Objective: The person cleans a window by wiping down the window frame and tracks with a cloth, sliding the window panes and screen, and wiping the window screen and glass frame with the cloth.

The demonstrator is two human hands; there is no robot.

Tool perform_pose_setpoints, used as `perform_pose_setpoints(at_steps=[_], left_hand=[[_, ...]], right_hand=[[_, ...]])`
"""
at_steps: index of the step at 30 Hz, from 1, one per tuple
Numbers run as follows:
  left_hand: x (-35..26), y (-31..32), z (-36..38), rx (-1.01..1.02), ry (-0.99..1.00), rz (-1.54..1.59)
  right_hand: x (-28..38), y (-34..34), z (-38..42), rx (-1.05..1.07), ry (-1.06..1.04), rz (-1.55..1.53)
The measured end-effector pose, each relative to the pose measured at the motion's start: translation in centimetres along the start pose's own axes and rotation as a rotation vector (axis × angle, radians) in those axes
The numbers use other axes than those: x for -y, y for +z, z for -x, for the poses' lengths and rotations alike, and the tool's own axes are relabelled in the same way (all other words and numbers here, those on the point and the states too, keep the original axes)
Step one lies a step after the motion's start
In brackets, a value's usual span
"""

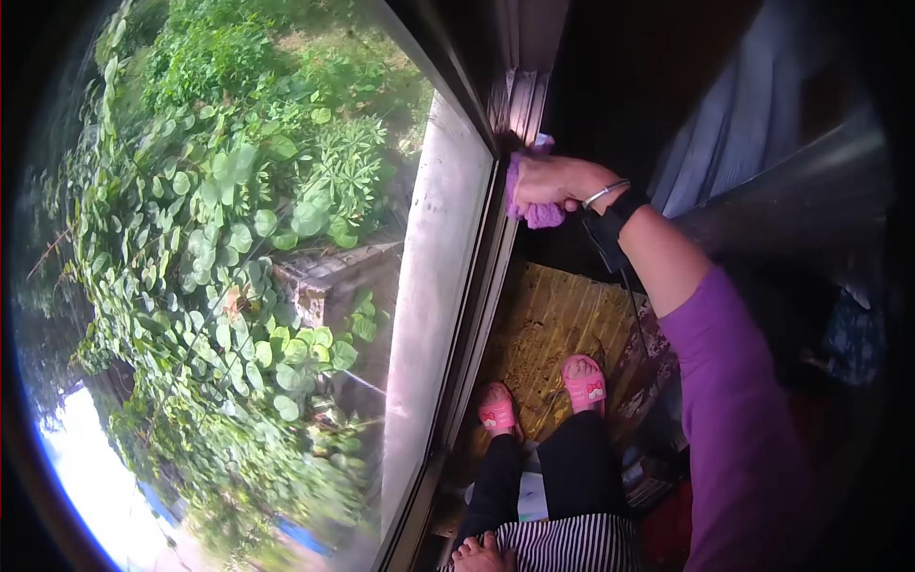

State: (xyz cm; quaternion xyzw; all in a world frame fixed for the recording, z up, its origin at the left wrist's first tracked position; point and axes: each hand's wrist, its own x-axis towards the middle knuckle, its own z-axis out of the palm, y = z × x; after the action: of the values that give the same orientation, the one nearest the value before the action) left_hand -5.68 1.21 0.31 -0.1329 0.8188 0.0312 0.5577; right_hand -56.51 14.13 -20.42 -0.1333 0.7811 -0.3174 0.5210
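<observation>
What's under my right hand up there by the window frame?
A bunched purple cloth shows around the right hand, against the window frame. The palm and the patch of frame behind the cloth are covered, so I can't see those.

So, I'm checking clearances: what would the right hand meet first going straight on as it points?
The right hand would likely meet the window frame, its purple cloth reaching it first; whether they already touch is unclear.
</observation>
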Motion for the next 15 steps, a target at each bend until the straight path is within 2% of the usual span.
perform_pose_setpoints(at_steps=[1,2,3,5,6,7,10,11,13,14,15], left_hand=[[0.1,0.0,0.2,0.006,0.0,-0.025],[-0.2,-0.4,0.1,0.01,-0.009,-0.014],[-0.2,-0.3,0.1,0.012,-0.009,-0.008],[0.1,-0.2,0.1,-0.001,0.007,-0.009],[0.3,0.1,0.1,-0.001,0.02,-0.012],[0.3,0.0,0.2,0.001,0.019,-0.014],[0.4,-0.1,0.2,0.011,0.025,-0.013],[0.3,-0.1,0.3,0.0,0.034,-0.019],[0.2,-0.2,0.4,-0.003,0.041,-0.022],[0.2,-0.3,0.4,-0.004,0.039,-0.024],[0.2,-0.4,0.4,-0.004,0.035,-0.025]], right_hand=[[-3.7,2.8,-1.8,0.015,-0.076,-0.068],[-6.4,4.8,-2.9,-0.073,-0.227,-0.034],[-5.5,4.9,-0.7,-0.393,-0.453,0.161],[-3.1,2.1,3.2,-0.397,-0.275,-0.095],[-3.9,1.3,2.4,-0.66,-0.504,-0.134],[-3.5,-0.1,2.5,-0.797,-0.403,-0.108],[-3.2,-3.3,-0.9,-1.259,-0.386,0.044],[-2.7,-3.7,-1.6,-1.282,-0.262,0.074],[-1.7,-3.6,-3.0,-1.176,-0.055,0.133],[-2.1,-3.4,-3.8,-1.17,-0.053,0.131],[-2.2,-2.8,-4.5,-1.045,0.036,0.167]])
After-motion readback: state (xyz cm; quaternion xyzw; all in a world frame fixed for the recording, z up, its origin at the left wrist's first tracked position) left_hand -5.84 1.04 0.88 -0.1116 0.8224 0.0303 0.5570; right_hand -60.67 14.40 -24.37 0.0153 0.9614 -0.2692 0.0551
